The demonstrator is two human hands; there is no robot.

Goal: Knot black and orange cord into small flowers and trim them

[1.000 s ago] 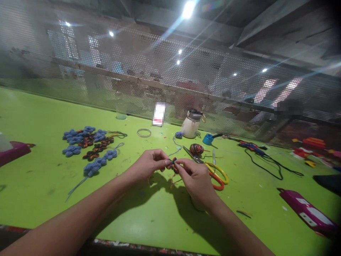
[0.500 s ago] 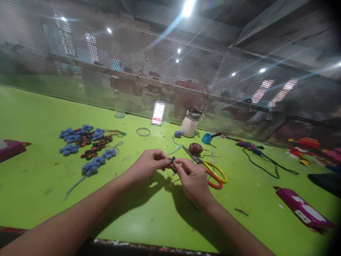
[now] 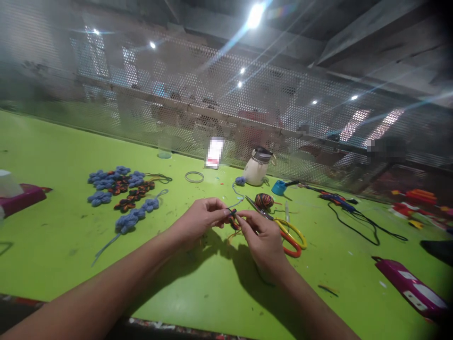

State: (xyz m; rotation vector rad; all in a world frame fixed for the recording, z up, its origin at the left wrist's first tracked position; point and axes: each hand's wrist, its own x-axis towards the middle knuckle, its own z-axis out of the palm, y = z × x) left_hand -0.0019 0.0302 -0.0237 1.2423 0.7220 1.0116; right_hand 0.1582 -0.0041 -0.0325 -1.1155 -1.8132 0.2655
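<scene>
Between my two hands, just above the green table [image 3: 170, 293], is a small dark multicoloured yarn piece [image 3: 234, 222] with loose orange ends. My left hand [image 3: 203, 218] pinches its left side between thumb and forefinger. On its right side, my right hand [image 3: 260, 231] has thumb and fingertips closed on it. Just beyond my right hand lie scissors [image 3: 295, 233] with yellow and orange handles, beside a ball of multicoloured yarn [image 3: 264, 200]. A thin blue strand runs from near my fingers toward a small blue yarn ball [image 3: 240, 181].
Blue yarn flowers [image 3: 99, 198] and dark multicoloured ones [image 3: 132, 197] lie at left. Farther back are a ring [image 3: 194, 177], a phone [image 3: 214, 152], a white jar [image 3: 256, 170] and a blue pot [image 3: 279, 188]. A corded tool [image 3: 336, 198] and a purple power strip [image 3: 410, 288] lie at right.
The view has shifted slightly, so the tabletop things sit a little farther right. Both hands stay close together on the yarn piece, with small finger movements.
</scene>
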